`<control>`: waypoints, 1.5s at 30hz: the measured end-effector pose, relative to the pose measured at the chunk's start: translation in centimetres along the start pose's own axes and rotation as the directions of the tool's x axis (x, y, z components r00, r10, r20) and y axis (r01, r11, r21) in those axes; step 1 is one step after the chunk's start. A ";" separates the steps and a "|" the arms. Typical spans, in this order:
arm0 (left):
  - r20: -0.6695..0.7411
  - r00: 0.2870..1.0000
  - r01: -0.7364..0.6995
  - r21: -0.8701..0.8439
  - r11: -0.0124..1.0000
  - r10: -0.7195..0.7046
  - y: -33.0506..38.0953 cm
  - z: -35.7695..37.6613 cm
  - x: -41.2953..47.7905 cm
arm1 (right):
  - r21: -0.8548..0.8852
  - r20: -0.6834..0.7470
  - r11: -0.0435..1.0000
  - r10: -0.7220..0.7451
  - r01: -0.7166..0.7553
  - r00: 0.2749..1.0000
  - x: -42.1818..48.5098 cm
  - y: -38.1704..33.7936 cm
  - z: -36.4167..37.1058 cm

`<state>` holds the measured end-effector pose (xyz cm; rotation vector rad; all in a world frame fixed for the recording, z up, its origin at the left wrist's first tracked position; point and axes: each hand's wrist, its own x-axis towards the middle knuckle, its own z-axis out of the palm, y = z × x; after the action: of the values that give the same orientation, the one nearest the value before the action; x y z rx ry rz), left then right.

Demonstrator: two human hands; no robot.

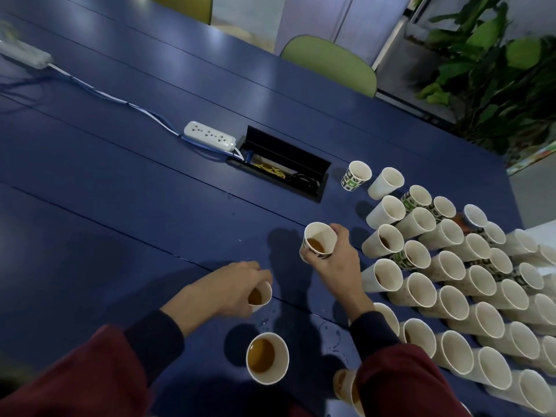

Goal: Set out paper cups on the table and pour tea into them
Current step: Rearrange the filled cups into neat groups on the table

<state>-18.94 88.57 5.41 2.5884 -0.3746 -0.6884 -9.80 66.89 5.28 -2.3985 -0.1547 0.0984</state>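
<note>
I am holding two cups at once over the middle of the dark blue worktop. My right grip is curling round the side of a green-and-white patterned paper cup. That cup is upright with brown tea low in it, though I cannot tell whether its base is touching the surface. My left grip is curling over the rim of a plain white paper cup of tea from above, closer to the near edge. A third white paper cup with tea is standing free just beside the near edge, between my two sleeves. The packed block of paper cups is filling the right edge and near-right corner, most looking empty and a few showing tea. That block is lying to the right of my right grip, just beside it, and well apart from the left one. So I am judging the patterned cup as the one to join it first, kept vertical. Spilled droplets are wetting the surface near my right sleeve.
</note>
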 end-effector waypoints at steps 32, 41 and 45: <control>-0.393 0.877 0.204 -0.219 0.954 -0.277 -1.5 -4.8 15.4 | -0.101 -0.153 0.952 0.271 -0.287 0.950 18.1 6.6 -1.1; -0.397 0.870 0.167 -0.320 0.933 -0.292 -1.8 -4.0 15.3 | -0.122 -0.135 0.955 0.253 -0.270 0.958 18.5 7.3 -0.8; -0.384 0.874 0.171 -0.329 0.929 -0.297 -1.6 -4.2 15.1 | -0.150 -0.091 0.948 0.270 -0.281 0.959 18.4 6.8 -1.3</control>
<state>-3.77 85.96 1.81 2.4301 0.1771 -0.2064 9.17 63.60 1.16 -2.5696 0.2150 0.1370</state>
